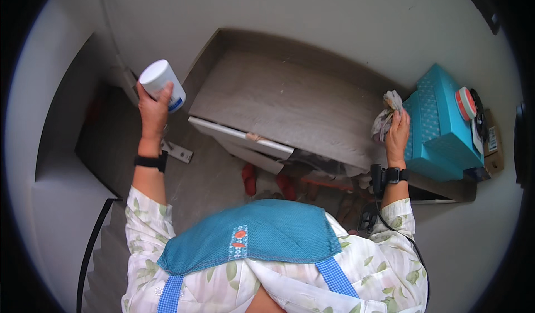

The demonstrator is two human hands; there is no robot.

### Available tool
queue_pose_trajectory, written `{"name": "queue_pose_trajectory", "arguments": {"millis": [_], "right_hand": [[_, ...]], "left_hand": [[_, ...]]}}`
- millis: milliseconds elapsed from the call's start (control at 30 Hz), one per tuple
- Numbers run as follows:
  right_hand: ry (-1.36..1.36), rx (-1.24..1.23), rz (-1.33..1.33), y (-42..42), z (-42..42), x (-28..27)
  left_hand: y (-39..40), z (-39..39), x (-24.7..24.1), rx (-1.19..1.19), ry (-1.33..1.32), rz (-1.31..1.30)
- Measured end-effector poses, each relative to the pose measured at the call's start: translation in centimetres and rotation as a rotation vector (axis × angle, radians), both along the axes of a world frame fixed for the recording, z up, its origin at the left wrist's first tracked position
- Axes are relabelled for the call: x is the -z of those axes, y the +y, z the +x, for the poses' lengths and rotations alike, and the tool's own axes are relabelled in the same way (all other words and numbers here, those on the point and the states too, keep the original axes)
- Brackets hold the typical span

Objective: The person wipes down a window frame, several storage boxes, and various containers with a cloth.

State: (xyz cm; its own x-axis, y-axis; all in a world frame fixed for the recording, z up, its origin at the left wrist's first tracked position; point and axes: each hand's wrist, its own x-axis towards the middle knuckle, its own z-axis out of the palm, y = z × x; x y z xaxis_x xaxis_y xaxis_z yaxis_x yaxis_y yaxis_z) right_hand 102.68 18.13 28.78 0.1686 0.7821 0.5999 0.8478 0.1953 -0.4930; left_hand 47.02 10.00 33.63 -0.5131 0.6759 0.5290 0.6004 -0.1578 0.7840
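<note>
My left hand [154, 106] grips a white cylindrical tub [161, 79] with a blue band, tilted, out past the left end of a wooden cabinet top [284, 96]. At the cabinet's right side, my right hand [397, 133] holds a crumpled patterned cloth [386, 116]. That hand is beside a stack of turquoise boxes [443, 133]; I cannot tell whether it touches them. A few small pale specks show on the wooden surface, which has a raised rim at its back and left.
A red-and-white round container [466, 104] and a dark item sit on the boxes, with a cardboard box [493, 146] behind. Red slippers [249, 179] and other shoes lie below the cabinet front [238, 135]. A power strip [177, 151] is on the floor; stairs [104, 267] descend lower left.
</note>
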Motion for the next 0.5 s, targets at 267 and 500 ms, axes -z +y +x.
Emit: {"name": "queue_pose_trajectory", "arguments": {"millis": [267,500], "right_hand": [[-0.352,0.398,0.076,16.4,6.5,5.7],[-0.454,0.356,0.045,17.2,0.0,4.9]], "left_hand": [[13.1,-4.4,4.9,0.215,-0.567,0.028],[11.4,-4.8,6.1,0.173,-0.624,0.062]]}}
